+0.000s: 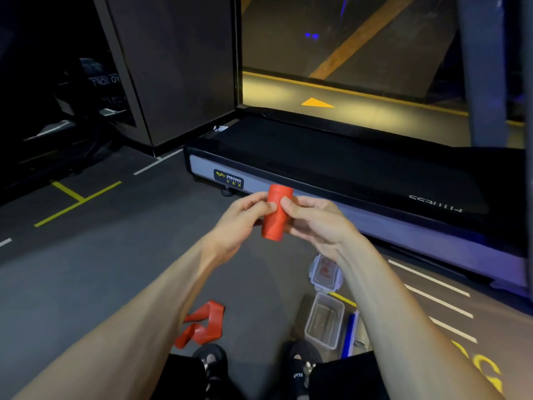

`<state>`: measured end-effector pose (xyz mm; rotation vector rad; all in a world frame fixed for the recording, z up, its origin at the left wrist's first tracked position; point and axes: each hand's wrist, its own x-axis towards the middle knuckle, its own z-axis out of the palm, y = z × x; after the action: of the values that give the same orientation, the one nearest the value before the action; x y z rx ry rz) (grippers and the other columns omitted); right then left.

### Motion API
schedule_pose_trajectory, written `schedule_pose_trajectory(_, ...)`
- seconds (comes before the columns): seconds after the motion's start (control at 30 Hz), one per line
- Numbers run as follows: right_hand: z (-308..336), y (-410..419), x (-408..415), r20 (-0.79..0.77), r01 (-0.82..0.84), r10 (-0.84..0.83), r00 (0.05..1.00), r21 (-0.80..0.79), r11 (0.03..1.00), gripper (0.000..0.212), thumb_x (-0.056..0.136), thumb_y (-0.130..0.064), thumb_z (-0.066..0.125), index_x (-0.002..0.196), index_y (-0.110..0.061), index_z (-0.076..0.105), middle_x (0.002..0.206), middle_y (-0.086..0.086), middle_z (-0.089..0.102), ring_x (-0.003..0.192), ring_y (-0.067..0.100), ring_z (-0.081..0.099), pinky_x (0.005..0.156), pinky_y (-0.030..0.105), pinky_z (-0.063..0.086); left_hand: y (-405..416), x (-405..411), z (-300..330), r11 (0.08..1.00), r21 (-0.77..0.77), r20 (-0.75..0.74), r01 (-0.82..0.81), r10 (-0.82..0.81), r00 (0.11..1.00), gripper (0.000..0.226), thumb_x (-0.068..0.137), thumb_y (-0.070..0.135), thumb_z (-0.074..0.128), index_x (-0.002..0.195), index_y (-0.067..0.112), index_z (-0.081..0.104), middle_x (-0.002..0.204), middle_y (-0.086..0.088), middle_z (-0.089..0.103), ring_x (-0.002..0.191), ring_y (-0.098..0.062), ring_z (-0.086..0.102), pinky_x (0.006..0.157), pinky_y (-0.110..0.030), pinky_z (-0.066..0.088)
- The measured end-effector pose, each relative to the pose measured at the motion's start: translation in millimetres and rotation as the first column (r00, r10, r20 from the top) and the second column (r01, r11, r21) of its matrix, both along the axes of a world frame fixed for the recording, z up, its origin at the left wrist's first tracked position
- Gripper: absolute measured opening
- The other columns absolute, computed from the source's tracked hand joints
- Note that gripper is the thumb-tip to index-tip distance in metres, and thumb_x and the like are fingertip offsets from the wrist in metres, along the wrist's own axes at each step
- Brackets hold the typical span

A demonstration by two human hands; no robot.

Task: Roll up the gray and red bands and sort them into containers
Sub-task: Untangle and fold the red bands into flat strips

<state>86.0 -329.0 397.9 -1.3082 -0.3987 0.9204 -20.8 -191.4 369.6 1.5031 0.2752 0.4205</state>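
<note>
A person seated on a dim gym floor holds a rolled red band (275,216) upright in the air with both hands, out in front of the knees. The left hand (242,219) pinches the roll from its left side, thumb across the front and fingers curled behind; the right hand (313,222) grips it from the right, thumb pressed against the roll's upper part and fingers wrapped round the back. The roll's top and bottom ends stand clear of both hands. Below, a second red band (202,324) lies loose and folded on the gray floor (86,284), just left of the left foot (212,359) and partly hidden behind the left forearm. To the right, an open clear box (324,320) sits on the floor just beyond the right foot (302,359), with its lid (324,274) lying flat just beyond it, partly covered by the right wrist. A blue-edged item (350,333) rests against the box's right side; what it is cannot be told. A treadmill (331,174) runs across the scene past the hands, its near edge slanting down to the right and hemming in that side. Broad open floor, marked with yellow and white lines, stretches to the left of the arms.
</note>
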Motion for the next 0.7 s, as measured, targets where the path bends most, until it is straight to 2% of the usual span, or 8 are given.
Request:
schedule_pose_trajectory(0.1, 1.1, 0.5, 6.3, 0.087, 0.044, -0.043, 0.995, -0.019, 0.999, 0.026, 0.09, -0.018, 0.076, 0.109, -0.002, 0.071, 0.098, 0.012, 0.074, 0.082, 0.018, 0.07, 0.072, 0.024, 0.06, 3.4, 8.9, 2.6, 0.997, 0.011, -0.045, -0.074, 0.074, 0.996, 0.029, 0.075, 0.038, 0.071, 0.102, 0.031, 0.078, 0.117, 0.002, 0.061, 0.105, -0.012, 0.064, 0.1, -0.042, 0.048)
schedule_pose_trajectory(0.2, 4.1, -0.1, 17.2, 0.213, 0.11, -0.086, 0.973, -0.099, 0.989, 0.023, 0.088, -0.023, 0.079, 0.102, -0.007, 0.071, 0.082, 0.005, 0.072, 0.059, 0.008, 0.065, 0.054, 0.018, 0.052, 14.1, 19.5, 2.6, 0.999, 0.032, -0.15, 0.008, -0.003, 0.989, 0.045, 0.069, 0.05, 0.076, 0.108, 0.027, 0.077, 0.114, 0.006, 0.063, 0.103, -0.015, 0.06, 0.093, -0.041, 0.05)
schedule_pose_trajectory(0.27, -1.0, -1.0, 29.7, 0.256, 0.153, -0.11, 0.961, -0.157, 0.976, 0.032, 0.087, -0.022, 0.081, 0.108, -0.001, 0.071, 0.084, 0.008, 0.071, 0.055, 0.007, 0.064, 0.05, 0.019, 0.051, 19.4, 27.9, 4.2, 0.985, 0.118, -0.274, 0.129, -0.093, 0.957, 0.024, 0.086, 0.046, 0.073, 0.107, 0.034, 0.075, 0.106, 0.015, 0.067, 0.1, -0.014, 0.058, 0.088, -0.037, 0.052)
schedule_pose_trajectory(0.3, -7.4, -2.1, 37.9, 0.265, 0.17, -0.117, 0.957, -0.187, 0.968, 0.036, 0.086, -0.022, 0.082, 0.111, 0.001, 0.07, 0.087, 0.01, 0.071, 0.058, 0.008, 0.065, 0.049, 0.02, 0.051, 21.3, 32.6, 3.4, 0.961, 0.188, -0.339, 0.203, -0.13, 0.932, 0.016, 0.095, 0.044, 0.067, 0.109, 0.041, 0.072, 0.107, 0.017, 0.068, 0.101, -0.014, 0.059, 0.088, -0.036, 0.053)
schedule_pose_trajectory(0.4, -47.3, -11.4, 64.0, 0.29, 0.234, -0.142, 0.946, -0.313, 0.92, 0.032, 0.085, -0.025, 0.084, 0.108, -0.006, 0.072, 0.091, 0.01, 0.071, 0.071, 0.016, 0.067, 0.056, 0.024, 0.055, 27.1, 45.5, -14.4, 0.858, 0.369, -0.476, 0.356, -0.155, 0.866, 0.029, 0.102, 0.039, 0.056, 0.13, 0.046, 0.057, 0.124, 0.006, 0.061, 0.101, -0.011, 0.063, 0.087, -0.034, 0.056)
schedule_pose_trajectory(0.53, -151.9, -41.3, 86.4, 0.271, 0.399, -0.303, 0.914, -0.463, 0.791, 0.014, 0.086, -0.018, 0.083, 0.084, -0.012, 0.07, 0.087, 0.02, 0.071, 0.067, 0.022, 0.067, 0.061, 0.034, 0.063, 38.5, 52.7, -78.4, 0.845, 0.285, -0.552, 0.453, -0.241, 0.798, 0.034, 0.103, 0.029, 0.056, 0.137, 0.036, 0.056, 0.114, -0.004, 0.063, 0.084, -0.011, 0.065, 0.077, -0.03, 0.054)
schedule_pose_trajectory(0.6, -209.1, -60.0, 88.8, 0.207, 0.426, -0.378, 0.902, -0.558, 0.712, 0.015, 0.086, -0.013, 0.082, 0.085, -0.005, 0.069, 0.089, 0.024, 0.07, 0.076, 0.03, 0.068, 0.068, 0.042, 0.064, 44.4, 52.5, -124.8, 0.838, 0.25, -0.596, 0.485, -0.262, 0.759, 0.033, 0.103, 0.027, 0.058, 0.134, 0.035, 0.058, 0.105, 0.0, 0.061, 0.078, -0.009, 0.063, 0.072, -0.028, 0.052)
schedule_pose_trajectory(0.7, -284.2, -79.8, 92.3, 0.182, 0.409, -0.401, 0.898, -0.682, 0.607, 0.023, 0.083, -0.018, 0.086, 0.087, -0.001, 0.071, 0.076, 0.014, 0.067, 0.066, 0.027, 0.065, 0.062, 0.04, 0.065, 49.9, 48.9, -196.5, 0.855, 0.145, -0.645, 0.498, -0.3, 0.703, 0.029, 0.101, 0.022, 0.061, 0.126, 0.037, 0.06, 0.094, 0.004, 0.059, 0.071, -0.006, 0.06, 0.064, -0.024, 0.049)
